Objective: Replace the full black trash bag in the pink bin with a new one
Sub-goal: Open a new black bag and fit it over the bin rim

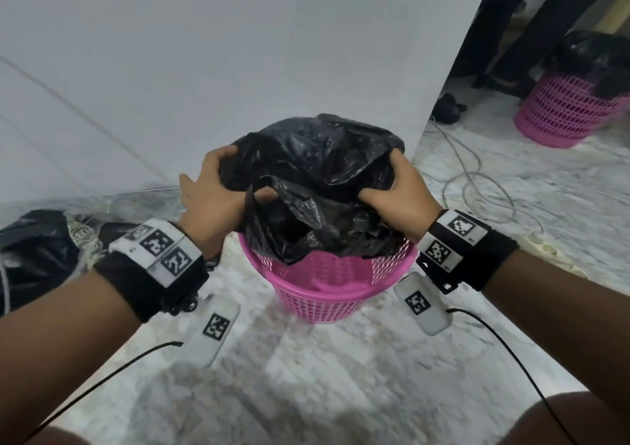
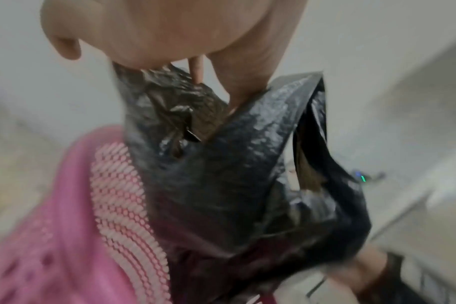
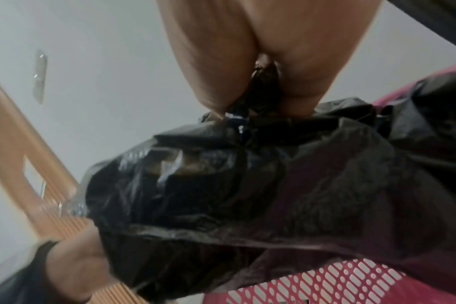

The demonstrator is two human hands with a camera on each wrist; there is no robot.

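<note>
Both hands, left [image 1: 213, 189] and right [image 1: 399, 189], fingers clamped on bag [image 1: 317, 185] | bag hangs over bin [image 1: 327, 284] | risk: thin film can tear, or light bin tips.

Trash bag [image 1: 313, 158]: glossy black, crinkled. Bin [image 1: 320, 294] under it: pink, lattice-hole mesh. Floor [image 1: 306, 376] around bin: grey-white marble veining. Wall [image 1: 204, 52] behind bin: plain pale grey. Wrist bands [image 1: 160, 250]: black w/ b&w square-code tags. 2nd pink mesh bin [image 1: 566, 110] far right of bin, in mirror.
</note>
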